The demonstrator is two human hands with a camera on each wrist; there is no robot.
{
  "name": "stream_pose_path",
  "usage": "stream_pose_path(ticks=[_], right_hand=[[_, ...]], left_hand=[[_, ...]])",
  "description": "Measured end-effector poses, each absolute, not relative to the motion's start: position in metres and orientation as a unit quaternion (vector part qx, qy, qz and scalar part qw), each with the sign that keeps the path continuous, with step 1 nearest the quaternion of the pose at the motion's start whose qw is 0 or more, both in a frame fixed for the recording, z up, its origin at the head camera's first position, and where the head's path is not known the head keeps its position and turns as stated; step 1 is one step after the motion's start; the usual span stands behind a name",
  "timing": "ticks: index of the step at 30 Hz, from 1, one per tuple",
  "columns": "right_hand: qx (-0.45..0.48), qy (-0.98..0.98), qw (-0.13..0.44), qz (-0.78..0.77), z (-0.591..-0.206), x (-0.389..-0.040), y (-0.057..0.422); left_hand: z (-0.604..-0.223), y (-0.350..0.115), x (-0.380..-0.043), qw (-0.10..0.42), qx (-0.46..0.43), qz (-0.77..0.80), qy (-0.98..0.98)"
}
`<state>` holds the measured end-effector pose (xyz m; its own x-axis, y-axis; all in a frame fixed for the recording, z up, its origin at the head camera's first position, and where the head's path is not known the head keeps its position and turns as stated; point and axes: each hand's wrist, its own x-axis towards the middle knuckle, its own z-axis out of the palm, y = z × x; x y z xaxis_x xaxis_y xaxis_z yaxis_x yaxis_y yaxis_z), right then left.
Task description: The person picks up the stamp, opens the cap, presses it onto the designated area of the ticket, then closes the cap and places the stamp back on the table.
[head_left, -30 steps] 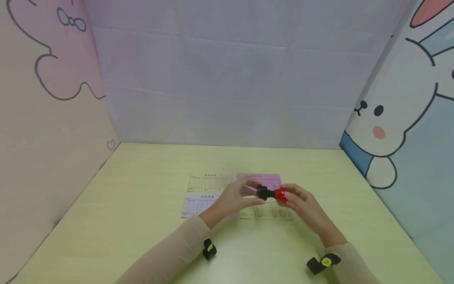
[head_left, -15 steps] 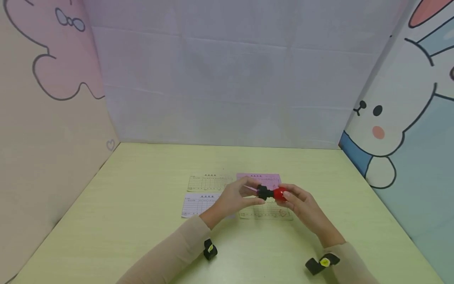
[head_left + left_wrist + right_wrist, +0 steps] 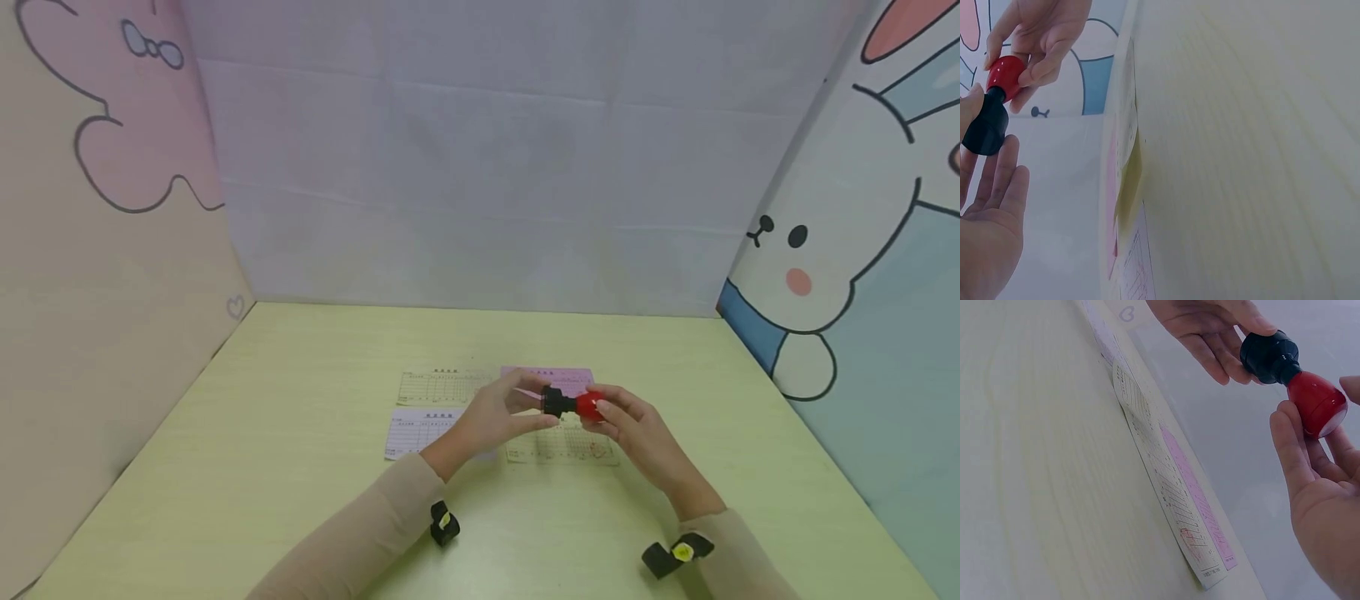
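Between both hands, raised over the papers, is a stamp with a red bulb-shaped handle [image 3: 1316,403] and a black round end [image 3: 553,402]. My left hand [image 3: 491,419] pinches the black end between thumb and fingers. From the other side, my right hand [image 3: 639,427] grips the red handle with its thumb and fingertips. The stamp lies about level in the head view, black end to the left. Under the right hand is a pale yellow form [image 3: 562,452] bearing red marks. A pink form [image 3: 562,379] lies just behind it, partly covered by the hands.
To the left lie another pale yellow form [image 3: 442,387] and a lavender form [image 3: 412,432], the latter partly behind the left hand. All rest on a light wood-grain table [image 3: 262,467]. A white back wall [image 3: 480,192] and printed side panels [image 3: 847,333] enclose it.
Both hands and the stamp have shifted very slightly up and to the left in the head view. The grip on each end of the stamp stays the same.
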<state>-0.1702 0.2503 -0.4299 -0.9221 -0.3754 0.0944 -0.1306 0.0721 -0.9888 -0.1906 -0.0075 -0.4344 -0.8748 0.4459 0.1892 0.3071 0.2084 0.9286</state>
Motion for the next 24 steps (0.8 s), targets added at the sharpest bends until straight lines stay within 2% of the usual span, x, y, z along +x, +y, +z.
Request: stream_pose_path(ticks=[6, 18, 24], right_hand=[[-0.168, 0.755, 0.086, -0.627, -0.427, -0.171, 0.252], [-0.141, 0.793, 0.034, -0.591, -0.423, -0.173, 0.267], [-0.128, 0.815, -0.01, -0.566, -0.417, -0.174, 0.279]], left_hand=[[-0.433, -0.008, -0.191, 0.065, 0.243, 0.574, 0.779], [-0.431, -0.019, -0.19, 0.061, 0.283, 0.531, 0.797], [-0.432, -0.029, -0.19, 0.057, 0.286, 0.515, 0.806]])
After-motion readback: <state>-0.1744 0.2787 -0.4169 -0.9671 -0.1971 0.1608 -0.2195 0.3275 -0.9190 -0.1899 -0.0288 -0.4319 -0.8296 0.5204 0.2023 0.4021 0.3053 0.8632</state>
